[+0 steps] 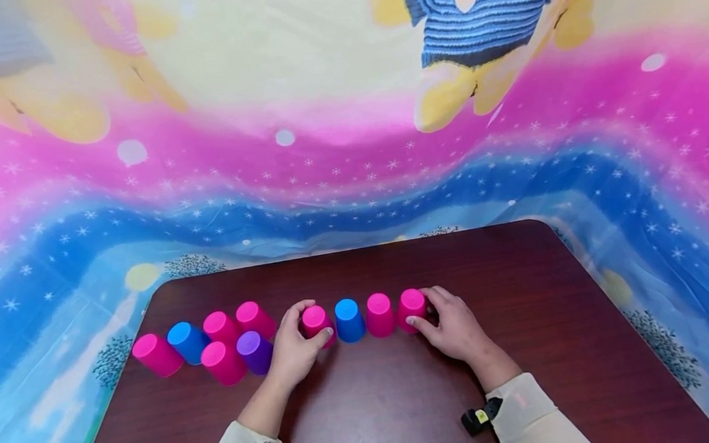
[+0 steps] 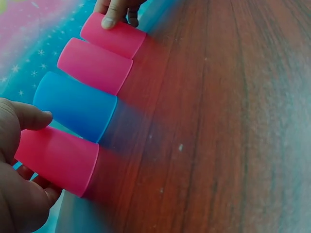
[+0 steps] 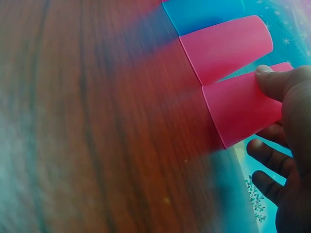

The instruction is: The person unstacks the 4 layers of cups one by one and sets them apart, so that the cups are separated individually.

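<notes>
Four upside-down cups would be several; they stand side by side in a row on the table. At its left end is a pink cup [image 1: 316,324], which my left hand [image 1: 295,346] grips with thumb in front and fingers behind. Beside it come a blue cup [image 1: 350,320] and a pink cup [image 1: 379,315], which neither hand touches. My right hand [image 1: 453,324] holds the pink cup [image 1: 411,309] at the right end, its thumb [image 3: 272,80] on the near side. In the right wrist view some of its other fingers are spread away from the cup.
Left of the row stands a cluster of upside-down cups: a purple cup [image 1: 255,352], a blue cup [image 1: 188,342] and several pink ones, among them a pink cup [image 1: 223,363]. The dark wooden table [image 1: 551,290] has a patterned cloth [image 1: 350,160] hanging behind it.
</notes>
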Demonstrator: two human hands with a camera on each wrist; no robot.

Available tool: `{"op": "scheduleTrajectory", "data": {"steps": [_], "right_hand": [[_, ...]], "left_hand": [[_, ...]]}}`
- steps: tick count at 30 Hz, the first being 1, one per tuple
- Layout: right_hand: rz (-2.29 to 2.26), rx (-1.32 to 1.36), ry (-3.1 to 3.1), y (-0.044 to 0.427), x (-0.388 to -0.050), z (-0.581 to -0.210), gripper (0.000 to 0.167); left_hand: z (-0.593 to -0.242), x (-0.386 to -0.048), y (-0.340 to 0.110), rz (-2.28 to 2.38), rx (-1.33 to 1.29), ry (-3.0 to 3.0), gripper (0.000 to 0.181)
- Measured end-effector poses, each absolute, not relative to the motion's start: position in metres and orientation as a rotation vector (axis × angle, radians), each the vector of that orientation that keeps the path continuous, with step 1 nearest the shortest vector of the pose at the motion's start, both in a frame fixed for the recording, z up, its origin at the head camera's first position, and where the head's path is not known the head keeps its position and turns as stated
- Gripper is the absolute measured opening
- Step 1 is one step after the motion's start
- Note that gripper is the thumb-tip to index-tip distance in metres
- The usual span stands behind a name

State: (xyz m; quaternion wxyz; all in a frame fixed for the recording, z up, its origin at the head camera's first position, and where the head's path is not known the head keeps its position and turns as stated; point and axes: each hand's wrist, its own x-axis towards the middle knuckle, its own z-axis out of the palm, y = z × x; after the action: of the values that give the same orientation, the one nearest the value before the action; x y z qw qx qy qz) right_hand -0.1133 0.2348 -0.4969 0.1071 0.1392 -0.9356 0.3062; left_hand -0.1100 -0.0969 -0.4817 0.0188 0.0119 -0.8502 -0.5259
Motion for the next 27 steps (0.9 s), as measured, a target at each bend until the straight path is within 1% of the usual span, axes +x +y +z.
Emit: {"op": "scheduleTrajectory", "data": {"steps": [15,27], "right_hand": [[0.897,0.421,-2.756,0.235,-0.115,-0.497,0.053],[0.895,0.411,-2.760,0.235,-0.114,-0.497,0.054]], "left_hand": [[-0.489,-0.110,-0.100,-1.612,0.029,-2.667,0.067],[-0.466,-0.109,-0.101,-1.616,0.035,-2.635,0.067]]}}
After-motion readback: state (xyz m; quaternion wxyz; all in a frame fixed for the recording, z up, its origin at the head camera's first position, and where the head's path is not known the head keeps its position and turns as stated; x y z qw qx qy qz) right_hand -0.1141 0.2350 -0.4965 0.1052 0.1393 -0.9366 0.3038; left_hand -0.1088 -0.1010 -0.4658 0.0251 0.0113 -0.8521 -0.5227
